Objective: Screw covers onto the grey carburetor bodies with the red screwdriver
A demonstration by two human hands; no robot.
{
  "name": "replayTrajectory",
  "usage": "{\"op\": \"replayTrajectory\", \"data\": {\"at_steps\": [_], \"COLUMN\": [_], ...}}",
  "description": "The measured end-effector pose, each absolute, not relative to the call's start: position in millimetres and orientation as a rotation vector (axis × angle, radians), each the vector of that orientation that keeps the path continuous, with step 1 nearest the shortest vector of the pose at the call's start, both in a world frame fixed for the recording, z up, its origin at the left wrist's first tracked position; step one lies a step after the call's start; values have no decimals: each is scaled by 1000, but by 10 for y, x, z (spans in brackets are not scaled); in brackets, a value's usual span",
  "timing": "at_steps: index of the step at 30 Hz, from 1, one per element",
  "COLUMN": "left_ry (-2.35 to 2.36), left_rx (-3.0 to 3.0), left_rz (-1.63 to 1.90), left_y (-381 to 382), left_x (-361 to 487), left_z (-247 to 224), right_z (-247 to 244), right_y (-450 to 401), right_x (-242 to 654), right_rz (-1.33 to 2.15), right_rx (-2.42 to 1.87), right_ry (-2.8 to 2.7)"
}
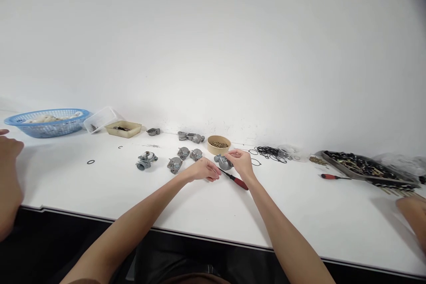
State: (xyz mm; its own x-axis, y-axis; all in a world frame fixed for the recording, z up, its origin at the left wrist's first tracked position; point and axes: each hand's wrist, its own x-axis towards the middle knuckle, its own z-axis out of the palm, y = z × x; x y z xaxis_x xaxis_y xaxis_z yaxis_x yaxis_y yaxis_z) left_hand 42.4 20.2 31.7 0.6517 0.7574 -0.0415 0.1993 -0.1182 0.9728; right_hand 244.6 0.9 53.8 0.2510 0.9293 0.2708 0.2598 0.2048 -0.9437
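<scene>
My right hand (240,163) grips a grey metal carburetor (224,163) from its right side, with the fingers on its upper edge. Just left of it, my left hand (204,170) has its fingers drawn together near the carburetor; whatever they pinch, if anything, is too small to tell. Between my hands a screwdriver (240,183) with a red and black handle lies on the table, its shaft pointing at the carburetor. Behind stands a round tan tub (218,151) of small brass-coloured parts. More carburetors (175,165) sit to the left of my left hand.
A carburetor (146,160) lies farther left, near a black ring (91,162). Along the wall are a blue basket (49,131), a yellowish tray (124,135) and black rubber rings (269,152). Rightward are another screwdriver (329,177) and a loaded tray (333,162). Other people's hands (9,153) show at both edges.
</scene>
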Motion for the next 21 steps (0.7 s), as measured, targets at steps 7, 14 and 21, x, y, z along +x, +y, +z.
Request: {"op": "replayTrajectory", "data": {"at_steps": [7,14,21], "left_ry": [690,663,649], "left_rx": [1499,1464,1396], "left_rz": [639,727,795], "left_y": [205,212,188], "left_x": [476,490,486], "left_z": [246,226,272], "right_z": [540,545,580], "right_y": [56,58,33], "right_x": [2459,2439,2421], "right_rz": [867,996,1039], "right_rx": [-1183,-1067,-1007], "right_ry": [-1057,-944,-890]}}
